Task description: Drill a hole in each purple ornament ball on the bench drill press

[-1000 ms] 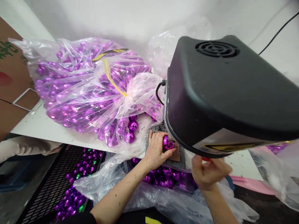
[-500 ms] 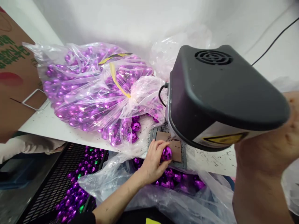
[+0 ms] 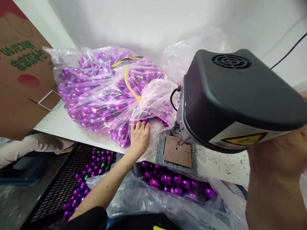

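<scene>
My left hand [image 3: 139, 138] reaches to the near edge of the tied clear plastic bag [image 3: 96, 102]. Its fingers curl over shiny purple faceted balls there; the fingertips are hidden, and a purple ball seems to be under them. My right hand [image 3: 285, 147] is wrapped around the underside of a bulky black machine [image 3: 242, 92] with a vent and a yellow warning label; its fingers are mostly out of sight. Left of and below the machine lies a brown board [image 3: 176, 155] with a small hole, set on a grey plate [image 3: 161, 156] strewn with dark flecks.
An open plastic bag [image 3: 148, 199] full of purple balls hangs at the table's front edge. Beside it, a black mesh crate [image 3: 59, 182] holds small purple and green balls. At left stand a cardboard box [image 3: 26, 95] and another person's leg [image 3: 35, 147].
My left hand has left the board and moved up and left to the balls by the tied bag. The ball it held is no longer over the board. The view has shifted slightly left.
</scene>
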The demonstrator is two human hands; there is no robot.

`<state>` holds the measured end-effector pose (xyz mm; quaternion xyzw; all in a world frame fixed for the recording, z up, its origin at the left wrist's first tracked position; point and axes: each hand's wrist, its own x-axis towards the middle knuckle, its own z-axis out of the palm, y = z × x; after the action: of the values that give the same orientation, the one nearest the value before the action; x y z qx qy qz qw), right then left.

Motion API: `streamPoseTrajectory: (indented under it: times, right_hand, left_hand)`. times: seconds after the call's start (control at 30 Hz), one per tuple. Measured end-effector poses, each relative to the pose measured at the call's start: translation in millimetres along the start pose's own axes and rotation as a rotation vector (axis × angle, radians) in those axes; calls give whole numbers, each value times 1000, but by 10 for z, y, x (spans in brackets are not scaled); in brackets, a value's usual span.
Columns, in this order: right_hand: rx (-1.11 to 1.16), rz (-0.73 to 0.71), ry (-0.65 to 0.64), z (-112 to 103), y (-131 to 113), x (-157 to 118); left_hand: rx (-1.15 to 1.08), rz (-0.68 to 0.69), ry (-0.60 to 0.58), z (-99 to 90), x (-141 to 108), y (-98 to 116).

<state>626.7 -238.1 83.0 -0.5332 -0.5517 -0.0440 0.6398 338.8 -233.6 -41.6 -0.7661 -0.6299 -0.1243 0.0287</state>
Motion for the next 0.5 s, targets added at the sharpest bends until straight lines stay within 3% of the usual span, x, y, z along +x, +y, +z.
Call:
streamPoseTrajectory:
  times: [0.1,0.3,0.4,0.5]
  right_hand:
    - [76,0,-41,10,-76,12]
    - [89,-24,-50,49,-126,53]
    - [88,-27,-29,61,-93,62]
    - [89,-26,-25,68,-72,62]
  left_hand:
    - [155,77,-119,69,152,-33]
    - [169,86,-255,77,148,-80]
    - [-108,91,-196,-42,149,-82]
    - [-712,28,-83,-168,97,-3]
